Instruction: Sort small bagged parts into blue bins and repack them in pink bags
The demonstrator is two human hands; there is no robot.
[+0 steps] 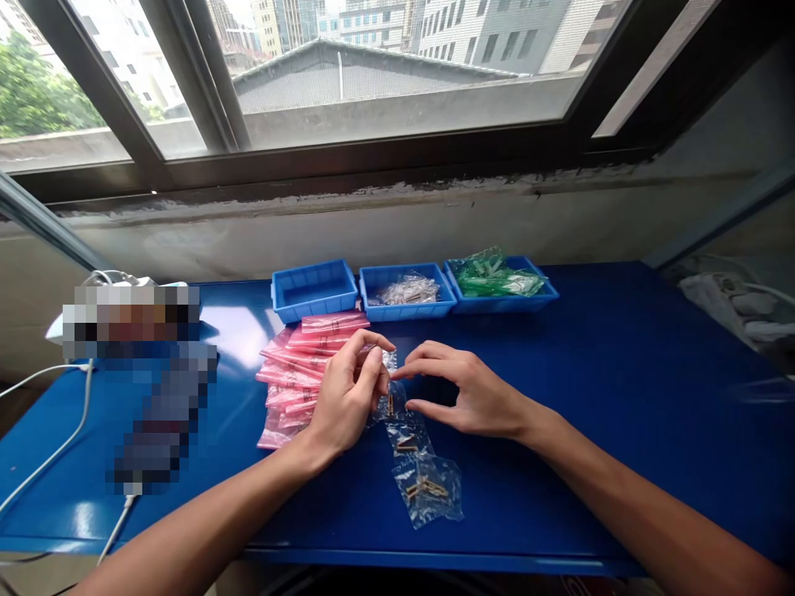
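Note:
My left hand (348,396) is at the right edge of a fan of pink plastic bags (291,372), its fingers curled in toward the thumb. What they hold, if anything, is hidden. Facing it, my right hand (465,389) has thumb and fingers apart, with nothing visible between them; its index fingertip comes close to the left fingers. Below and between the hands runs a column of small clear bags with brass-coloured pieces inside. One clear bag (407,432) lies below the right thumb, and the nearest clear bag (428,490) lies toward the table's front edge.
Along the back stand an empty blue bin (314,290), a blue bin (407,313) of clear packets and a blue bin (506,305) of green bags. A blurred dark device (165,414) with a white cable (87,406) lies left on the blue table (596,372).

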